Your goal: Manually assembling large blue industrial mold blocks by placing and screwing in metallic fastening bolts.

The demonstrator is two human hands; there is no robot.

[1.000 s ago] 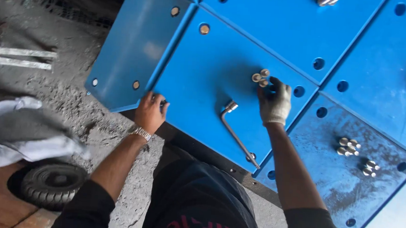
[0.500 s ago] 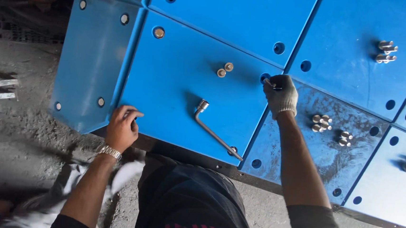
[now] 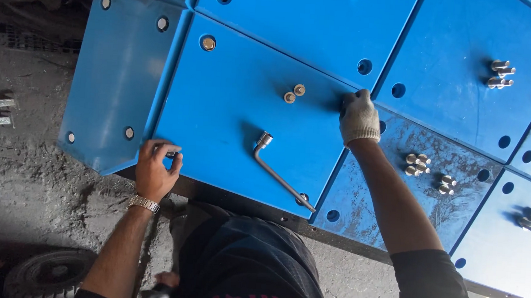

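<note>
Left hand point(image 3: 157, 171) bare, fingertips pinched at corner hole of blue panel point(image 3: 237, 103). Gloved right hand point(image 3: 359, 116) clenched over edge hole; contents hidden. Bent socket wrench point(image 3: 279, 172) lies loose between.

Blue panels point(image 3: 243, 110) with round holes carry everything, set edge to edge above a gritty concrete floor point(image 3: 20, 188). On them lie an L-shaped socket wrench point(image 3: 279, 172) and clusters of loose bolts point(image 3: 294, 94).

Bright, even daylight, short soft shadows, sharp focus, overexposed glare at the lower right corner.
</note>
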